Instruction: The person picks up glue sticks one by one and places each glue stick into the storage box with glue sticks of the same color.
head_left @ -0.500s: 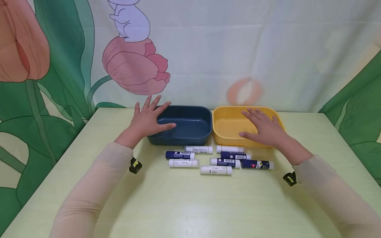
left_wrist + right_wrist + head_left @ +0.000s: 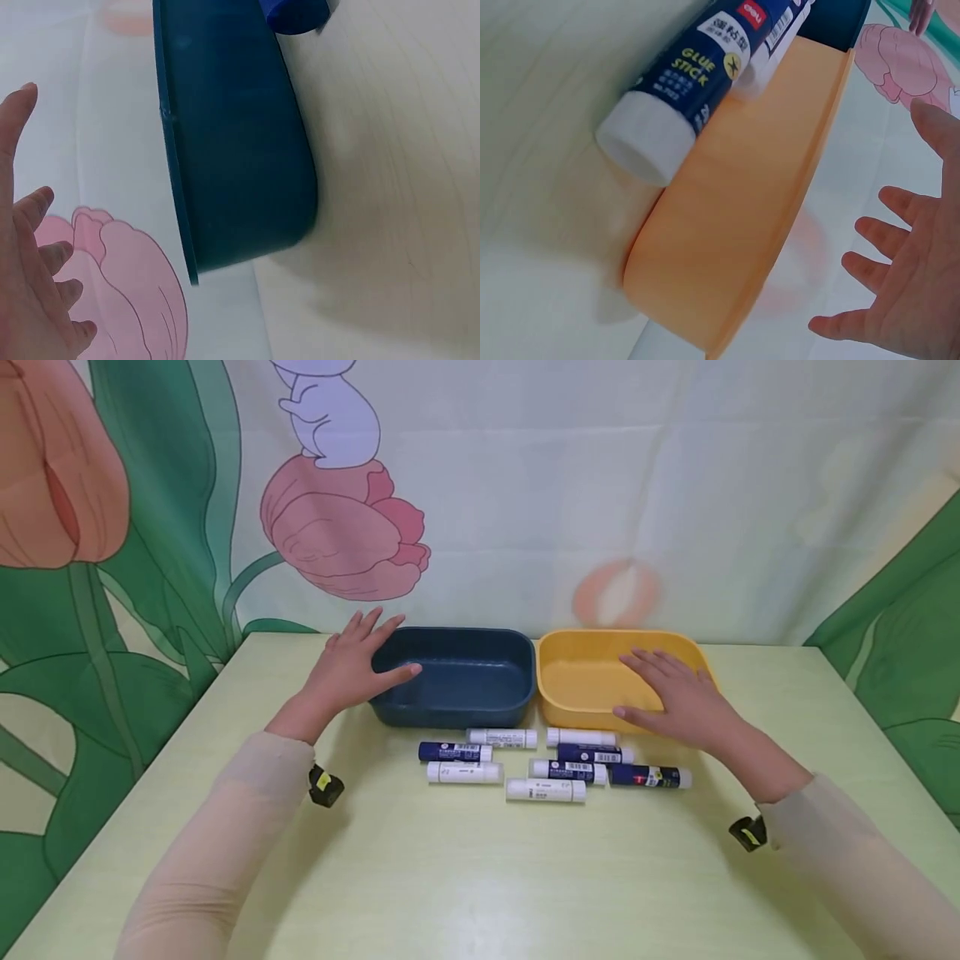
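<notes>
My left hand (image 2: 345, 664), fingers spread, hovers at the left end of a dark blue bin (image 2: 457, 714) and holds nothing. Over the right part of a yellow bin (image 2: 577, 714) is my right hand (image 2: 686, 702), its fingers also apart and nothing in them. In front of the bins lie several glue sticks, some dark blue and some white. One blue glue stick (image 2: 649, 776) at the right end shows its label in the right wrist view. A white glue stick (image 2: 546, 790) lies nearest to me, and another white one (image 2: 465, 772) is to its left.
The two bins stand side by side near the back of the pale table (image 2: 480, 877). Behind them hangs a printed cloth (image 2: 510, 510) with flowers and a white animal. A small black device (image 2: 326, 787) is fixed under the left sleeve.
My left hand has shifted left, away from the blue bin's middle. The right hand has moved slightly right and toward me. The bins and glue sticks stay in place.
</notes>
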A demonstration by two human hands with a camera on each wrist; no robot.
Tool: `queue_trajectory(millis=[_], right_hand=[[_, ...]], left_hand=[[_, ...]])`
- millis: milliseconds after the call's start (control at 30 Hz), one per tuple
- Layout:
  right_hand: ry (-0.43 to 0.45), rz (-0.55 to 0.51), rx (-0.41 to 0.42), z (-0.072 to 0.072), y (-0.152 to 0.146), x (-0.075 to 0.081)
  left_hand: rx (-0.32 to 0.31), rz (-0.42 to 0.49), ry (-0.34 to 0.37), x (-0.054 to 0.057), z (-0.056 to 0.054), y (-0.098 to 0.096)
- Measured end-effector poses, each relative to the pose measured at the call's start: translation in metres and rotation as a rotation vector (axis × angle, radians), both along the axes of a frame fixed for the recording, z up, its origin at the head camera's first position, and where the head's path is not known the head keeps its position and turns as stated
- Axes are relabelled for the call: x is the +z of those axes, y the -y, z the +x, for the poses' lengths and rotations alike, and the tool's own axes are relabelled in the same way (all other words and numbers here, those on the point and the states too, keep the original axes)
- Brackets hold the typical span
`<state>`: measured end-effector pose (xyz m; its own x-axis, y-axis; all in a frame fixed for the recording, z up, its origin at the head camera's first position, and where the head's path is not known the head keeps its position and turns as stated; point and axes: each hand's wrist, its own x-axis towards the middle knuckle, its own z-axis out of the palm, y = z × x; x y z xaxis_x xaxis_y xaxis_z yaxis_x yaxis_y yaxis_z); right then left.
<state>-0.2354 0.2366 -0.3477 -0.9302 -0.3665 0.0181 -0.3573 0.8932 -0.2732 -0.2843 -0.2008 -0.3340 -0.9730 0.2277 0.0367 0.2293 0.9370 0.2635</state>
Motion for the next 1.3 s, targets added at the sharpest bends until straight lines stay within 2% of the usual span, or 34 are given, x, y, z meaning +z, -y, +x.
queue_trajectory(millis=[200, 367, 467, 733, 1000, 1300], right_hand=[[-0.017, -0.050, 0.021, 0.015, -0.005, -0.005], [-0.016, -0.074, 0.011, 0.029, -0.010, -0.008], [-0.029, -0.070, 0.002, 0.034, -0.011, -0.009], [-0.021, -0.066, -0.022, 0.046, -0.013, -0.010], [-0.017, -0.078, -0.016, 0.063, -0.018, -0.015], [-0.033, -0.053, 0.031, 0.062, -0.019, -0.024]], left_hand=[[0.017, 0.102, 0.056, -0.006, 0.004, 0.012], [-0.007, 0.195, 0.086, -0.016, 0.003, 0.020], [-0.002, 0.232, 0.098, -0.022, 0.003, 0.024], [0.078, 0.344, 0.179, -0.033, 0.005, 0.031], [0.155, 0.584, 0.280, -0.046, 0.003, 0.034], [0.241, 0.763, 0.426, -0.049, 0.000, 0.040]])
